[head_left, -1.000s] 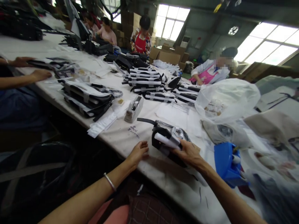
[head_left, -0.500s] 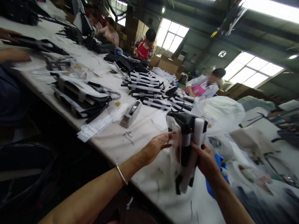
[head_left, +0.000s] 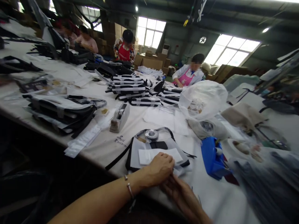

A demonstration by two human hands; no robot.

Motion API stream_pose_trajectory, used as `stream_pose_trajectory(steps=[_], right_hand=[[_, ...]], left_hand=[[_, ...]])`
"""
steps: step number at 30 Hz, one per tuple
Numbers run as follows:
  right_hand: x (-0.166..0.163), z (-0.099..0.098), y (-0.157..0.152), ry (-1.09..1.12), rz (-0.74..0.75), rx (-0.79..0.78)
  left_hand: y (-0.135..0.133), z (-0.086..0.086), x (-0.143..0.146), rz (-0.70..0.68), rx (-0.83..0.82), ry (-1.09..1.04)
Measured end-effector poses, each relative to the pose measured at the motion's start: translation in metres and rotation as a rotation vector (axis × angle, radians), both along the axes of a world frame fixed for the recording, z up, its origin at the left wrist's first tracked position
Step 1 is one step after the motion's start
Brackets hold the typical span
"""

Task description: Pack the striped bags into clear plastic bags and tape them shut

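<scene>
Clearly, the pale-covered table point(head_left: 215, 199) is the largest thing, its near edge running in front of the wearer. Toward its far edge lies a pile of black-and-white bags point(head_left: 128, 88), layered flat. To the right of that pile sits a puffed-out clear plastic bag point(head_left: 205, 95). Along the table's near edge, off to the left, rests a smaller stack of bags point(head_left: 62, 109), black and white too.

Right at the near edge, before the wearer, lies the shoulder bag point(head_left: 135, 152), flat on the table, its light grey panel facing up and its black strap trailing left toward the edge. Just beyond its right side stands a blue holder point(head_left: 210, 158).

The left hand point(head_left: 162, 166) lies over the bag's near side, fingers bent and close together; whether they pinch anything cannot be told. The right hand point(head_left: 183, 194) is just below it, touching or nearly so, partly covered, so its grip cannot be told either.

A tape dispenser point(head_left: 120, 117) stands beyond the bag to the left. Smaller are the flat white piece point(head_left: 148, 155) on the panel, partly under the left hand, and a wrapped coil point(head_left: 151, 134) at the bag's far side.
</scene>
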State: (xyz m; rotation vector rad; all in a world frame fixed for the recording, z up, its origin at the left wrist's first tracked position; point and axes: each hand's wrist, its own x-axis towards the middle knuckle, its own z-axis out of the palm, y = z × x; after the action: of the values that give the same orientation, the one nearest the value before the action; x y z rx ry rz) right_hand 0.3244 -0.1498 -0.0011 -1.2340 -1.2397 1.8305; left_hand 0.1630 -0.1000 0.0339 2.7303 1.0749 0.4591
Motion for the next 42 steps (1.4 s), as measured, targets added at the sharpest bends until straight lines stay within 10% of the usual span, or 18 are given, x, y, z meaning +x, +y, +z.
stream_pose_trajectory(steps=[5,9,13,20,27,33,42], right_hand=[[0.053,0.053,0.027,-0.466,0.383,-0.102],[0.04,0.084,0.09,-0.673,0.118,0.496],[-0.005,0.075,0.151,-0.892,0.206,1.061],[-0.048,0.054,0.21,-1.175,0.489,0.932],[-0.021,0.093,0.169,-1.263,0.59,0.968],[0.011,0.078,0.113,-1.358,0.545,1.093],[0.01,0.084,0.131,-1.113,0.34,1.037]], left_hand=[[-0.013,-0.007,0.001,0.07,-0.032,-0.054],[-0.015,-0.014,-0.002,0.07,-0.065,-0.162],[-0.014,-0.022,-0.002,0.063,-0.07,-0.201],[-0.012,-0.026,-0.003,0.062,-0.126,-0.243],[-0.011,-0.021,-0.004,0.082,-0.179,-0.315],[-0.008,-0.022,-0.005,0.133,-0.238,-0.411],[-0.004,-0.021,0.001,0.239,-0.247,-0.377]])
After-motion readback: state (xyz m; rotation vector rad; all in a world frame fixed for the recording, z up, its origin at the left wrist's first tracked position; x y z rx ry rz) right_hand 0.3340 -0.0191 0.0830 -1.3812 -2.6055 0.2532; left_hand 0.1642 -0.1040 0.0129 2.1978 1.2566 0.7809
